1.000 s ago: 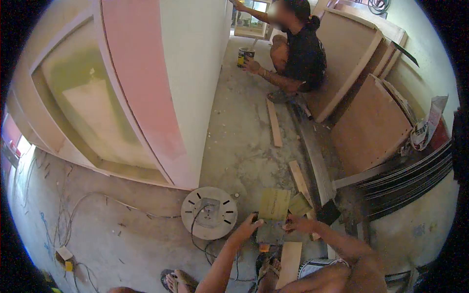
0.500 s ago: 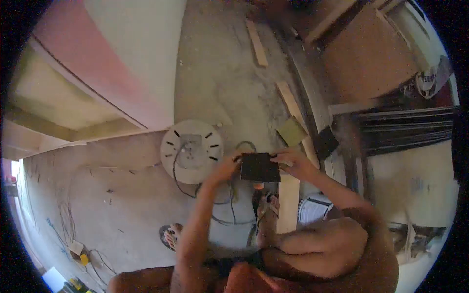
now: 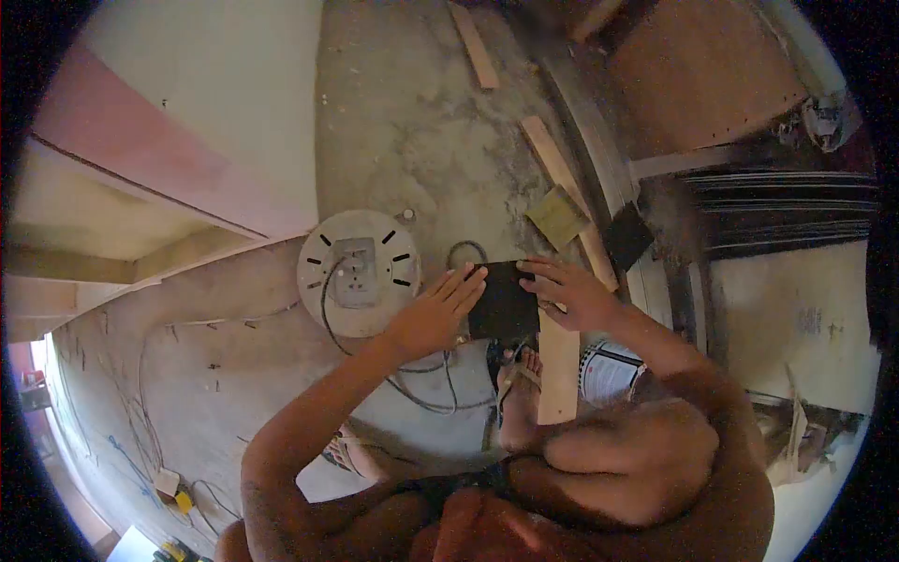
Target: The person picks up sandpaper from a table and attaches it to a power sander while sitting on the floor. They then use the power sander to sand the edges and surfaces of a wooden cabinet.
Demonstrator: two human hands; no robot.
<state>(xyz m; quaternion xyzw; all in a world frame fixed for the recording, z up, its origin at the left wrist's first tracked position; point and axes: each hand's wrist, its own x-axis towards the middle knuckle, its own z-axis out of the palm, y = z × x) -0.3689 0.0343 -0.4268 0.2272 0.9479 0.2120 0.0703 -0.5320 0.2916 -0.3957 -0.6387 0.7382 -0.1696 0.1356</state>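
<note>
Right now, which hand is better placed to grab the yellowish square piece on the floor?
Right. The right hand, gripping the dark sheet, sits nearest the yellowish square piece; the left hand is across the sheet, by the round reel.

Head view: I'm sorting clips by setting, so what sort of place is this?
Likely a carpentry workshop or fit-out site: bare concrete floor, loose wood strips, a plywood panel, a cable reel.
</note>
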